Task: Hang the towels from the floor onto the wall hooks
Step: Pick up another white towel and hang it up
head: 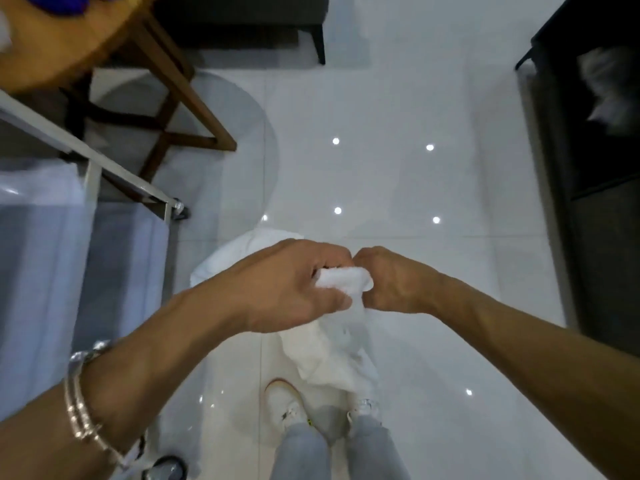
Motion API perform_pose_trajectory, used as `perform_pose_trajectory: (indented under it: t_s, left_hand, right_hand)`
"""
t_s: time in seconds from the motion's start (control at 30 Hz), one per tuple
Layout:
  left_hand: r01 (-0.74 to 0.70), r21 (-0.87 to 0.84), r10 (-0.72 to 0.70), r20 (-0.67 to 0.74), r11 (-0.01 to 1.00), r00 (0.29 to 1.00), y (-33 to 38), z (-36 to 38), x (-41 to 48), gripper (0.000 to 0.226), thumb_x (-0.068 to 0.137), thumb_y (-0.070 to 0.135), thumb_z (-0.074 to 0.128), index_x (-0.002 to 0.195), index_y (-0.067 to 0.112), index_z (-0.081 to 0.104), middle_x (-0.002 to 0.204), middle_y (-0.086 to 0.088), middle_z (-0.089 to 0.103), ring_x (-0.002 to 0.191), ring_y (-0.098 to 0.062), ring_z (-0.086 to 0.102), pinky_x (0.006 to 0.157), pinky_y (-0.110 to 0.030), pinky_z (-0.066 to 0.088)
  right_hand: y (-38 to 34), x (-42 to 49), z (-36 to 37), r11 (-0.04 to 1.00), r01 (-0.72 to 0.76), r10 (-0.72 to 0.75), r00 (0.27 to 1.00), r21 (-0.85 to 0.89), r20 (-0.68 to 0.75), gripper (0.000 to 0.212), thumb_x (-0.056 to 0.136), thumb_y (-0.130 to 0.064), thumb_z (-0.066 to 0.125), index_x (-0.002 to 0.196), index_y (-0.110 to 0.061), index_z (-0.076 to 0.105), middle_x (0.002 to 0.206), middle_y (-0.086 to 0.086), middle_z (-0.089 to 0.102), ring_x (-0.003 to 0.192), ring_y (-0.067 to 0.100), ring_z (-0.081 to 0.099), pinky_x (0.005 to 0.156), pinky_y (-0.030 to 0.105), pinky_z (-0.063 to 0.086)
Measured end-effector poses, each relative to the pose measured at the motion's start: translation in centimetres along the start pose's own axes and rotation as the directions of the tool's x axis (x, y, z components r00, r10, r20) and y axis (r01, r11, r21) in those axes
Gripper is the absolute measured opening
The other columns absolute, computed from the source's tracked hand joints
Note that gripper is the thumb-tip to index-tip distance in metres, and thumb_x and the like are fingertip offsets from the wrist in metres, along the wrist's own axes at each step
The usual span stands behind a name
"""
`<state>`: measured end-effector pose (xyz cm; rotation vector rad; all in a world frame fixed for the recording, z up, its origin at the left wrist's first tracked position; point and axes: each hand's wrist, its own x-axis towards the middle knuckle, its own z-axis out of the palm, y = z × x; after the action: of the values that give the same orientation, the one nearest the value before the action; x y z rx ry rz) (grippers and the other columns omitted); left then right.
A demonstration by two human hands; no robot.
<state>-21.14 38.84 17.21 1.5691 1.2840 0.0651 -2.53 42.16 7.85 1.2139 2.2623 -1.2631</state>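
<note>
- Both hands are raised in front of the person, knuckles almost meeting. The left hand (294, 282) and the right hand (391, 282) each have a tight grip on the bunched top of a white towel (332, 344).
- The towel hangs clear of the floor (433, 271) in a loose, crumpled drape, its lower end above the shoes (287, 403).
- A second towel (235, 251) seems to lie on the tiles just beyond the left hand, mostly hidden by it.
- The held one looks light, soft and floppy — terry cloth, I'd judge. It will sag wherever it isn't held.
- Taking it by an edge or corner, as here, should leave a fold to drop over a hook.
- The tiles are white and glossy — dotted with bright reflections.
- No wall hooks are in sight.
</note>
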Motion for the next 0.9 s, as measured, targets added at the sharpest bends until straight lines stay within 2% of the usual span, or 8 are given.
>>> perform_pose_trajectory:
  t_s: [0.1,0.23,0.33,0.47,0.53,0.63,0.73,0.9]
  left_hand:
    - [-0.002,0.135,0.004,-0.011,0.991,1.000,5.9,-5.4,-5.1,0.005,0.087,0.034,0.062,0.089,0.038,0.061,0.081,0.016,0.062,0.078,0.002,0.055,0.057,-0.011,0.040]
    - [0.022,0.271,0.006,-0.103,0.962,0.995,12.5,-13.0,-11.6,0.013,0.088,0.030,0.060,0.079,0.037,0.054,0.081,0.013,0.059,0.076,-0.006,0.056,0.062,-0.024,0.042]
    - [0.081,0.393,-0.021,-0.155,0.916,0.988,17.1,-18.0,-16.7,0.015,0.085,0.024,0.059,0.077,0.031,0.050,0.080,0.008,0.057,0.073,-0.011,0.056,0.058,-0.026,0.042]
    - [0.193,0.558,-0.068,-0.237,0.807,0.969,22.3,-23.1,-23.5,0.016,0.084,0.025,0.056,0.074,0.026,0.043,0.076,0.006,0.051,0.069,-0.011,0.050,0.056,-0.029,0.039]
    - [0.239,0.585,-0.066,-0.301,0.775,0.951,24.2,-25.5,-27.0,0.014,0.084,0.025,0.053,0.073,0.026,0.044,0.076,0.006,0.051,0.069,-0.011,0.047,0.057,-0.028,0.034]
    - [0.280,0.627,-0.043,-0.366,0.726,0.930,26.6,-28.2,-31.7,0.007,0.087,0.021,0.050,0.080,0.022,0.051,0.079,0.005,0.051,0.079,-0.018,0.050,0.062,-0.030,0.035]
    - [0.314,0.646,-0.005,-0.433,0.695,0.901,28.2,-29.8,-35.5,0.012,0.087,0.016,0.047,0.077,0.023,0.048,0.083,0.001,0.053,0.084,-0.021,0.051,0.066,-0.028,0.037]
    - [0.365,0.605,0.042,-0.551,0.708,0.833,28.7,-30.8,-39.9,0.013,0.084,0.013,0.046,0.087,0.010,0.058,0.095,-0.010,0.063,0.091,-0.027,0.057,0.077,-0.033,0.045]
  right_hand:
    - [-4.2,-4.1,-4.9,0.997,-0.010,0.005,0.998,-0.081,-0.055,0.024,0.084,-0.024,0.064,0.101,-0.007,0.065,0.101,0.003,0.062,0.095,0.019,0.057,0.077,0.027,0.045]
    - [-10.2,-8.9,-13.9,0.969,-0.091,0.067,0.992,-0.229,-0.110,0.017,0.088,-0.028,0.058,0.096,-0.014,0.055,0.091,0.003,0.059,0.089,0.024,0.056,0.074,0.032,0.046]
    - [-16.0,-13.2,-21.0,0.951,-0.122,0.071,0.980,-0.285,-0.184,0.011,0.089,-0.032,0.056,0.090,-0.025,0.048,0.082,-0.003,0.051,0.082,0.021,0.050,0.067,0.030,0.039]
    - [-24.2,-19.3,-28.3,0.884,-0.141,0.050,0.976,-0.445,-0.210,0.015,0.094,-0.029,0.051,0.106,-0.024,0.058,0.092,-0.003,0.050,0.087,0.018,0.047,0.074,0.030,0.038]
    - [-27.6,-22.0,-31.0,0.851,-0.152,0.027,0.968,-0.503,-0.248,0.014,0.095,-0.027,0.050,0.104,-0.023,0.060,0.094,-0.003,0.052,0.088,0.017,0.048,0.075,0.030,0.039]
    - [-31.7,-25.5,-34.0,0.866,-0.151,-0.020,0.942,-0.476,-0.335,0.014,0.096,-0.028,0.051,0.101,-0.021,0.061,0.097,-0.002,0.056,0.088,0.017,0.053,0.080,0.032,0.046]
    - [-34.9,-28.1,-35.6,0.900,-0.136,-0.053,0.909,-0.414,-0.414,0.017,0.098,-0.029,0.047,0.106,-0.020,0.059,0.100,0.002,0.058,0.090,0.020,0.055,0.086,0.037,0.048]
    - [-38.9,-31.3,-35.8,0.908,-0.123,-0.092,0.874,-0.400,-0.476,0.024,0.101,-0.027,0.039,0.117,-0.017,0.055,0.111,0.006,0.059,0.101,0.025,0.057,0.094,0.044,0.048]
